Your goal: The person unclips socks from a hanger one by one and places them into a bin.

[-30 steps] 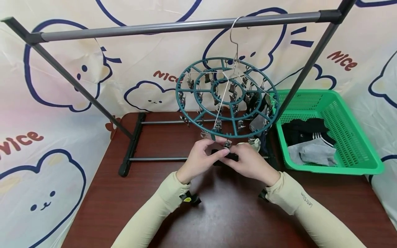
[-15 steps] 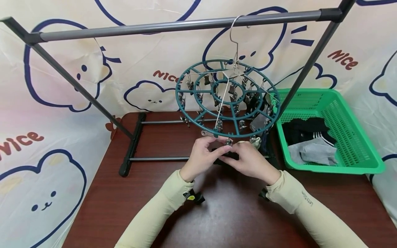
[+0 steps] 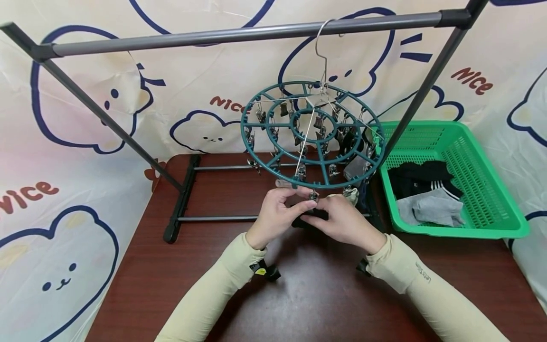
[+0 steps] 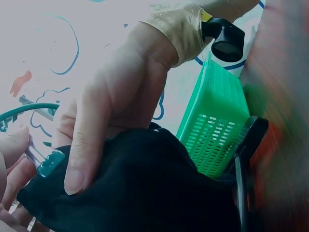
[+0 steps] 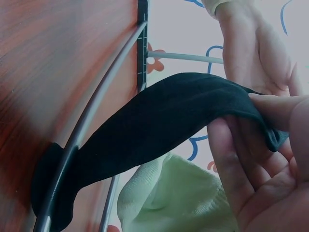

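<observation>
Pinches clip (image 3: 313,196) with fingers of left hand (image 3: 277,217) and black sock (image 5: 159,123) by its top end with fingers of right hand (image 3: 348,223), below near edge of hanger (image 3: 322,164), presumably to steady both together.

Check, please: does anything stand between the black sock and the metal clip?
Nothing visible stands between them. The left hand holds the metal clip at the edge of the black sock, which the right hand pinches. Whether the clip grips it yet, I cannot tell.
</observation>
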Action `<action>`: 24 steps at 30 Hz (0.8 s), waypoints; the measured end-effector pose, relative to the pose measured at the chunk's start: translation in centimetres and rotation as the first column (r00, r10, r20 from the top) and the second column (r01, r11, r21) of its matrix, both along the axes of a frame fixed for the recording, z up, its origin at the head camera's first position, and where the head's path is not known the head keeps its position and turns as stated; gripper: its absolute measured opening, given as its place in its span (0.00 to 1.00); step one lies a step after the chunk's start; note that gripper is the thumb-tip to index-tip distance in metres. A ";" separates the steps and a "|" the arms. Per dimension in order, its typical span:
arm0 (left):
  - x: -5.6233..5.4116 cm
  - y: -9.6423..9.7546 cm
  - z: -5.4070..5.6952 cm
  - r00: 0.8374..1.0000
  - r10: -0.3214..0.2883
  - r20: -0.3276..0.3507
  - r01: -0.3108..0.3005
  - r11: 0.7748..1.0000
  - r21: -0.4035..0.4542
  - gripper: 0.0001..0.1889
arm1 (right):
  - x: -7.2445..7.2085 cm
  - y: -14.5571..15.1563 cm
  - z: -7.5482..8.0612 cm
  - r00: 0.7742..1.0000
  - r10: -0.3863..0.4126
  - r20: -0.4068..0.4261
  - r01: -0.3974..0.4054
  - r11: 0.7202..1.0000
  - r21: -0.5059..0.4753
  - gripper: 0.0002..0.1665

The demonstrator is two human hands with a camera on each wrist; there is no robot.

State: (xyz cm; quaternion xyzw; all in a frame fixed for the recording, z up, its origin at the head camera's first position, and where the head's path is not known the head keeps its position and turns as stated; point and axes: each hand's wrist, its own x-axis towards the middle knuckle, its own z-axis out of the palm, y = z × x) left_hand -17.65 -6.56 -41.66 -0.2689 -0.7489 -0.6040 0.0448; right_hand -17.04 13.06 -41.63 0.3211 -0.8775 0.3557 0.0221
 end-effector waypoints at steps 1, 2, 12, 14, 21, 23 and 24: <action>0.0 0.0 0.0 1.000 -0.007 0.004 0.007 1.000 0.004 0.09 | 0.0 0.0 0.0 1.000 0.003 -0.005 -0.003 1.000 0.001 0.06; 0.0 0.0 0.0 1.000 -0.015 0.004 0.015 1.000 0.011 0.09 | 0.0 0.0 0.0 1.000 0.007 -0.011 -0.007 1.000 0.005 0.05; 0.1 -0.1 0.0 0.998 -0.003 -0.059 0.005 1.000 0.024 0.08 | -0.1 -0.2 -0.1 1.000 0.020 -0.007 -0.019 0.997 0.070 0.04; 0.0 -0.1 0.0 0.999 0.011 -0.038 -0.011 1.000 0.008 0.09 | -0.1 -0.2 -0.2 0.999 0.031 0.009 -0.032 0.998 0.059 0.07; 0.0 -0.5 0.0 0.998 0.049 0.030 -0.048 0.997 -0.057 0.11 | 0.3 -0.1 -0.2 0.996 0.090 0.019 -0.091 0.993 0.075 0.03; -0.1 -0.6 0.0 0.998 0.058 0.033 -0.056 0.997 -0.062 0.10 | 0.5 0.0 -0.1 0.996 0.091 0.019 -0.092 0.992 0.087 0.04; -0.1 -0.7 0.0 0.998 0.060 0.032 -0.057 0.996 -0.062 0.10 | 0.6 0.0 0.1 0.996 0.091 0.017 -0.092 0.992 0.091 0.05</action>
